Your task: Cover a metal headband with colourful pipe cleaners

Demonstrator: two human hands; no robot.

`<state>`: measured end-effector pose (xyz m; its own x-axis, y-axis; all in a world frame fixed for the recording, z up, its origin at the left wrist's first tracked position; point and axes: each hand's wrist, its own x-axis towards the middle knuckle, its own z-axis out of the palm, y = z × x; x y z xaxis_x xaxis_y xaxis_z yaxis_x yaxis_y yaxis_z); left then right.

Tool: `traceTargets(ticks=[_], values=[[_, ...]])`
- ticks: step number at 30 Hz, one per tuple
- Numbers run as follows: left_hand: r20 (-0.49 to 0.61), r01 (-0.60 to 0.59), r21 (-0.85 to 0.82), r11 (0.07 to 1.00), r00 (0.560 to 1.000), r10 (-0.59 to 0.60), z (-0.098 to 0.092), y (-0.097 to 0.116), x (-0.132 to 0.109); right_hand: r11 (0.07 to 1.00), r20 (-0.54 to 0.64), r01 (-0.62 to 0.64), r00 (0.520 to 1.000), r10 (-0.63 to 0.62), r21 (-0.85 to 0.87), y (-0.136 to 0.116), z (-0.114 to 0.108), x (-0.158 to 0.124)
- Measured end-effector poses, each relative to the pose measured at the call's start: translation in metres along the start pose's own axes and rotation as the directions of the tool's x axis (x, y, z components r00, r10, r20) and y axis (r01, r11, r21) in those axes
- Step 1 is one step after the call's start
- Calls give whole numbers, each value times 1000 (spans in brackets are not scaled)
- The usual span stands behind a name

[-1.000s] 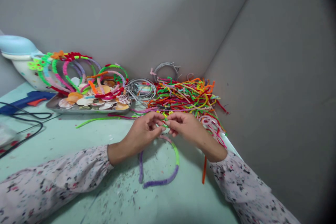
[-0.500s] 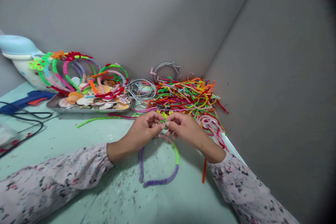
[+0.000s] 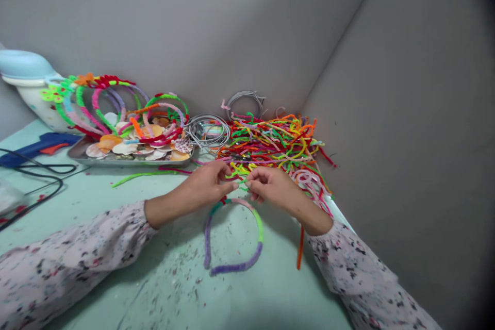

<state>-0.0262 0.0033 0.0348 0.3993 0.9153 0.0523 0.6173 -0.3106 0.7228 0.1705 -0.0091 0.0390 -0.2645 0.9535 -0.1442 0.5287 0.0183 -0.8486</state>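
A small piece of green pipe cleaner (image 3: 243,182) is pinched in the fingertips of my right hand (image 3: 270,185). My left hand (image 3: 209,183) is just left of it, thumb close to the piece and index finger raised apart from the thumb; whether the thumb touches the green piece is unclear. Below both hands a fuzzy headband (image 3: 260,227) in purple, green, pink and teal lies on the table, with a bit of red at its top left. Beyond my hands spreads a heap of colourful pipe cleaners (image 3: 270,139).
A metal tray (image 3: 127,162) holds shells and several fuzzy headbands. Wire coils (image 3: 211,134) stand beside it. A blue glue gun (image 3: 38,147) with a black cable lies left, near a lidded container (image 3: 42,98). An orange pipe cleaner (image 3: 300,250) lies near my right forearm.
My left hand has moved a little to the left, its index finger and thumb parting, and the headband's teal and red top now shows. My right hand has barely moved.
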Motion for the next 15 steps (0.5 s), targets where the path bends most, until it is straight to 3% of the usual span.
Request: traceTargets(ticks=[3, 6, 15], values=[[137, 24, 229, 973, 989, -57, -9, -5, 1, 998, 0, 36, 999, -36, -49, 7, 1, 1], [215, -4, 296, 955, 974, -63, -9, -10, -1, 989, -33, 74, 996, -79, -125, 11, 2, 2], [196, 0, 252, 968, 979, -51, 6, -12, -4, 967, -39, 99, 993, -111, -233, 7, 2, 0]])
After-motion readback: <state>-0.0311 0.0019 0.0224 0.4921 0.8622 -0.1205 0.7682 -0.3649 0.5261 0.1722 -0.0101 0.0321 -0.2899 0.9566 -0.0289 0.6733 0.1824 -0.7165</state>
